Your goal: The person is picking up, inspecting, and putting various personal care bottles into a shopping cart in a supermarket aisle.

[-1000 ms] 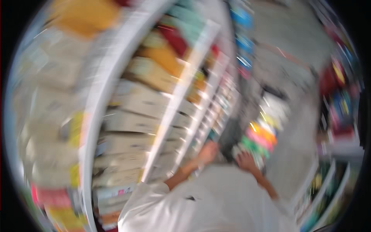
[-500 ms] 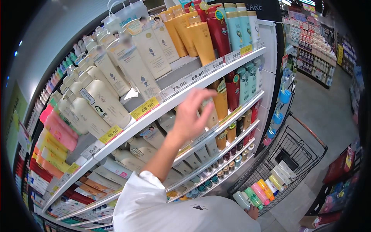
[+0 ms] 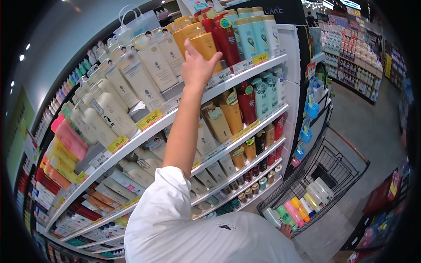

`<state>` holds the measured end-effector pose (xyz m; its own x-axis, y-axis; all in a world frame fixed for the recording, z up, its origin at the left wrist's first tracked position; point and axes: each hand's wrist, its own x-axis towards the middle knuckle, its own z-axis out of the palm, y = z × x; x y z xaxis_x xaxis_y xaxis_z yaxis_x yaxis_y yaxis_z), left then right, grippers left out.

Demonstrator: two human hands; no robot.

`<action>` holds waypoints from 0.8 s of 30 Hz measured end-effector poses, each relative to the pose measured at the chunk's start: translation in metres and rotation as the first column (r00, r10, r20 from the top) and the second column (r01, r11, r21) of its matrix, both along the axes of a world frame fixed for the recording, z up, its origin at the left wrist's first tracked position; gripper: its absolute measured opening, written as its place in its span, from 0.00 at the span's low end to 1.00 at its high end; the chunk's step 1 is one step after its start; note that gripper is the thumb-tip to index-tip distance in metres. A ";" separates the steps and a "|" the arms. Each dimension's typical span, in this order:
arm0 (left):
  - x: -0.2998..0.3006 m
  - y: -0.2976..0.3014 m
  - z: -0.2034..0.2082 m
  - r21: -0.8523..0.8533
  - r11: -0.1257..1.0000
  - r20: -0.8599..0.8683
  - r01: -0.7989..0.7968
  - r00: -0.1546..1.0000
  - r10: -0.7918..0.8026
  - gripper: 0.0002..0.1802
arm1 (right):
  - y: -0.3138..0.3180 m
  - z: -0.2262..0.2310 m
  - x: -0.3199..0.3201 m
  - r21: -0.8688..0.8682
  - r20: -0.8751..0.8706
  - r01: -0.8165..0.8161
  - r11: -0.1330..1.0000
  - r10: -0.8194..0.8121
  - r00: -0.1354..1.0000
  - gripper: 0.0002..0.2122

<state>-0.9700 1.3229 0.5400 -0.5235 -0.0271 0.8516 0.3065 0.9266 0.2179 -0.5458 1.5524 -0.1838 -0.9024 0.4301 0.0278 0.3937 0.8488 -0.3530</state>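
Note:
My left hand (image 3: pixel 199 68) is raised to the top shelf, thumb and fingers spread around the front of a yellow-orange bottle (image 3: pixel 203 43). Whether it touches the bottle I cannot tell. Cream-white bottles (image 3: pixel 158 65) stand to its left, and dark red pump bottles (image 3: pixel 226 41) to its right. Low on the right, my right hand (image 3: pixel 287 230) has its fingers curled at the near edge of a black wire shopping cart (image 3: pixel 340 164). In the cart lies a row of bottles, among them a green bottle (image 3: pixel 286 215), a pink bottle (image 3: pixel 294 212) and an orange bottle (image 3: pixel 300 209).
Pale turquoise bottles (image 3: pixel 258 39) fill the right end of the top shelf. Lower shelves (image 3: pixel 245 129) hold more bottles. Blue baskets (image 3: pixel 312 109) hang on the shelf's end. Stocked display racks (image 3: pixel 355 70) stand farther down the aisle.
My left hand has moved up and left, from in front of the shelf edge to the yellow-orange bottle on the top shelf. My right hand stays at the cart. The view has shifted slightly.

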 end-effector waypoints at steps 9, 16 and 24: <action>-0.015 0.007 -0.002 0.023 0.999 -0.019 -0.040 0.999 0.040 0.53 | 0.018 0.022 -0.018 0.007 0.008 0.041 0.999 -0.041 0.999 0.20; 0.038 0.013 -0.004 0.213 0.657 -0.699 0.723 0.583 -0.414 0.41 | 0.005 0.057 -0.008 0.027 0.032 0.151 0.988 -0.152 0.988 0.23; 0.116 0.020 -0.068 0.614 -0.785 -0.703 0.076 -0.399 -0.589 0.39 | 0.000 0.097 -0.011 0.039 0.488 0.131 0.991 -0.133 0.863 0.32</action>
<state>-0.8539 1.3432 0.4721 -0.5711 0.4929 0.6564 -0.2512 -0.8663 0.4318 -0.5569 1.5529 -0.0871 -0.7360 0.5471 -0.3988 0.6230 0.7779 -0.0826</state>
